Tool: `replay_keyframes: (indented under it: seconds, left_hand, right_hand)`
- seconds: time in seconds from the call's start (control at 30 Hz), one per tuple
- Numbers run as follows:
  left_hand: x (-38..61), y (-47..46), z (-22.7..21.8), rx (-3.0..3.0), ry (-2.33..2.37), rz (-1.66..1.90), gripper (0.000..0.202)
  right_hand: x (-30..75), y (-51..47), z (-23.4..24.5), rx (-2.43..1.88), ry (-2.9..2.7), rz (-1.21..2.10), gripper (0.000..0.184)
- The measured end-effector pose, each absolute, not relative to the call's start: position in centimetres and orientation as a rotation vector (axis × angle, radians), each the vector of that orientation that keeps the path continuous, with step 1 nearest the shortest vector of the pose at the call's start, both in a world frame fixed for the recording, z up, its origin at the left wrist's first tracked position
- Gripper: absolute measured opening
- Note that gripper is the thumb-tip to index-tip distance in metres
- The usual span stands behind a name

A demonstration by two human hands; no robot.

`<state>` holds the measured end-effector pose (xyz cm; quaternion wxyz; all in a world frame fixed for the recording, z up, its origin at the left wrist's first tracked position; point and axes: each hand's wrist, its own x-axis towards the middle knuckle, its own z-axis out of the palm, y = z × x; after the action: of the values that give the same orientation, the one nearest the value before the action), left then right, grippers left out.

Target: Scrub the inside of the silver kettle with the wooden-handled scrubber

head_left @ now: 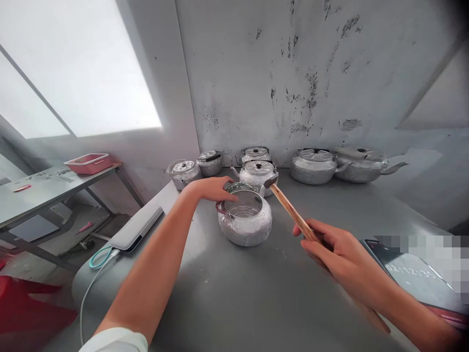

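An open, lidless silver kettle (246, 227) with a dented surface stands upright on the grey table. Its cord-wrapped handle (244, 186), green and red, leans toward the back left of the rim. My left hand (216, 188) reaches over that side, thumb and forefinger spread apart at the handle and rim; its other fingers are hidden. In my right hand (331, 244) is a hammer (293, 213), gripped by its wooden handle. The dark hammer head (270, 182) is beside the kettle's spout (262, 190); whether they touch I cannot tell.
Several lidded silver kettles (314, 166) line the back of the table (234, 303) by the wall. At left lies a white power bank (137, 227) with a cable. A phone (414, 274) lies at right. A pink basket (88, 164) sits on another table.
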<state>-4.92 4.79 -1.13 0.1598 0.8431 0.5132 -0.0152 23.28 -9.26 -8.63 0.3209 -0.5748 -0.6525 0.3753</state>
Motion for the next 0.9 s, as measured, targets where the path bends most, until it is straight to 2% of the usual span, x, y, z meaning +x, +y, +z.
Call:
replay_keyframes:
  seconds: [0.07,0.1,0.23,0.37,0.5,0.67,0.77,0.9]
  left_hand:
    - [-4.3,4.8,-1.5,2.423,1.422,-0.053,0.046]
    - [-4.0,4.7,-1.4,2.438,1.442,-0.027,0.043]
    - [-3.4,3.6,-0.3,2.481,1.563,0.144,0.058]
    - [-3.4,1.7,1.0,2.667,1.543,0.320,0.058]
    - [-3.3,0.2,1.9,2.745,1.363,0.280,0.053]
    - [-2.2,-0.7,2.2,2.565,1.177,0.181,0.063]
    - [-1.1,-1.1,2.0,2.532,1.078,0.168,0.061]
    - [-0.5,-1.5,1.7,2.566,1.063,0.206,0.059]
  right_hand:
    - [23.1,-9.5,-8.4,-1.476,-1.821,0.979,0.017]
    - [23.0,-9.6,-8.3,-1.463,-1.876,0.974,0.015]
    - [22.5,-10.0,-7.8,-1.470,-2.035,1.016,0.016]
    - [22.2,-10.2,-7.7,-1.539,-2.066,1.054,0.012]
    - [22.6,-9.9,-8.4,-1.566,-2.103,0.974,0.012]
    - [22.6,-10.0,-9.3,-1.634,-2.099,0.909,0.018]
    - [22.0,-10.4,-9.2,-1.674,-2.018,1.013,0.022]
    - [20.7,-11.3,-8.0,-1.688,-1.760,1.335,0.025]
